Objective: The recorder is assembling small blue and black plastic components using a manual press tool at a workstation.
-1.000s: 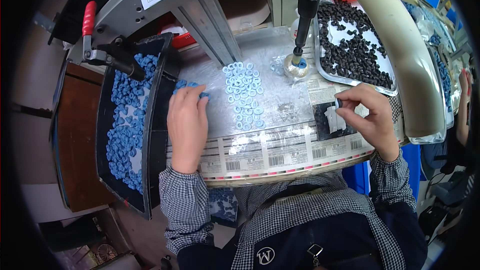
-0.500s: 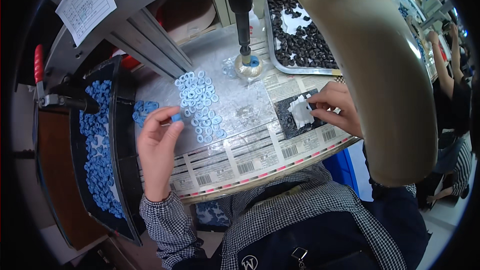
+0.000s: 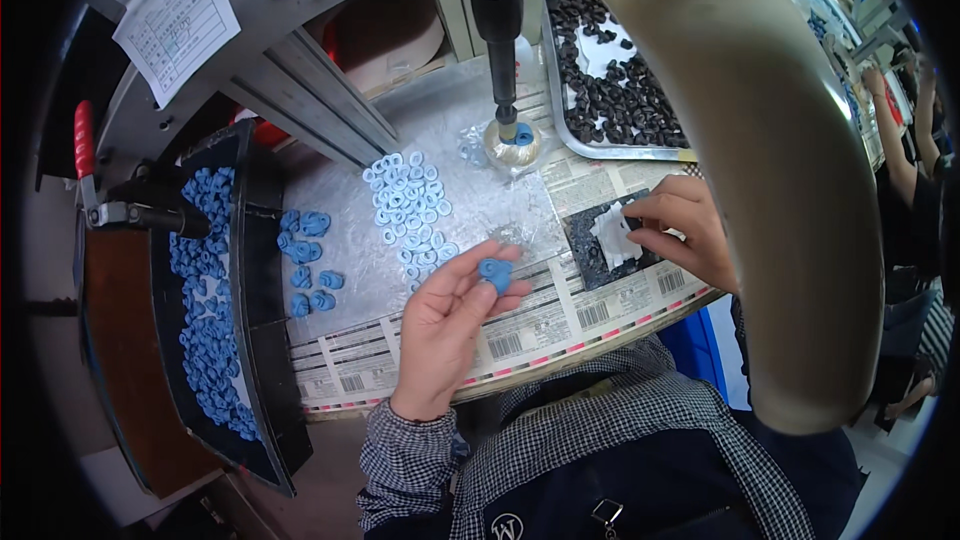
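My left hand (image 3: 440,335) is in front of the ring group, pinching a small blue moulded piece (image 3: 494,276) between thumb and fingers. On the right, my right hand (image 3: 690,228) has thumb and fingertips closed over a dark pad (image 3: 585,265) with crumpled white paper or cloth (image 3: 615,237) on it. Whatever is between those fingertips looks dark and too small to name. Pale blue rings (image 3: 408,200) lie grouped on the metal sheet (image 3: 480,205). A vertical rod (image 3: 500,50) reaches down to a round fixture (image 3: 512,155) with a blue part (image 3: 523,134) at it.
Loose blue pieces (image 3: 305,252) lie beside a black bin (image 3: 262,340) holding many more. A metal tray (image 3: 625,152) of small black pieces stands at the back right. A thick, curved beige tube (image 3: 800,240) crosses the right side. A red-handled clamp (image 3: 84,140) is at left.
My left hand has moved right, from beside the bin to in front of the rings, with the blue piece in its fingers. My right hand stays at the pad. The view has shifted slightly.
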{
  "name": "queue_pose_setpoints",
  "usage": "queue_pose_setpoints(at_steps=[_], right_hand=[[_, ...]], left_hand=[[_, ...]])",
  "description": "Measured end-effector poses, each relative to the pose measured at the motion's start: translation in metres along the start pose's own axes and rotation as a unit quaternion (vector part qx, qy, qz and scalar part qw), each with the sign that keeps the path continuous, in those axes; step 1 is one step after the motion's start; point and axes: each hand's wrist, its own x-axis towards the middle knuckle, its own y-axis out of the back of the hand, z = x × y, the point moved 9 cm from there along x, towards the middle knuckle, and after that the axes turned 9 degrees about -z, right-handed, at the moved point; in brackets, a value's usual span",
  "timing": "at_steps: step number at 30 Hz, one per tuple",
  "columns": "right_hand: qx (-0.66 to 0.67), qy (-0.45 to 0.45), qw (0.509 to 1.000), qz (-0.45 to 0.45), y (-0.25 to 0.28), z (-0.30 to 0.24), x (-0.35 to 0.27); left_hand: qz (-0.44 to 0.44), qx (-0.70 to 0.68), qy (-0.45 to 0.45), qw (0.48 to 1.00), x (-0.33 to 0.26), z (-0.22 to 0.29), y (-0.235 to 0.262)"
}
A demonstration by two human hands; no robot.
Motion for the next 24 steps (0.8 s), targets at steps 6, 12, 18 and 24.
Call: queue_pose_setpoints(at_steps=[6,12,18,24], right_hand=[[0.154,0.019,0.986,0.057,0.003,-0.024,0.013],[0.170,0.064,0.981,0.069,-0.009,-0.050,0.026],[0.126,0.091,0.985,0.075,-0.019,-0.052,0.024],[0.133,0.097,0.985,0.059,-0.023,-0.053,0.026]], left_hand=[[0.020,0.028,0.001,0.999,0.008,-0.010,-0.016],[0.001,0.037,-0.083,0.996,0.014,-0.013,-0.024],[0.002,0.059,-0.098,0.993,0.012,-0.011,-0.029],[0.008,0.066,-0.101,0.993,0.011,-0.011,-0.029]])
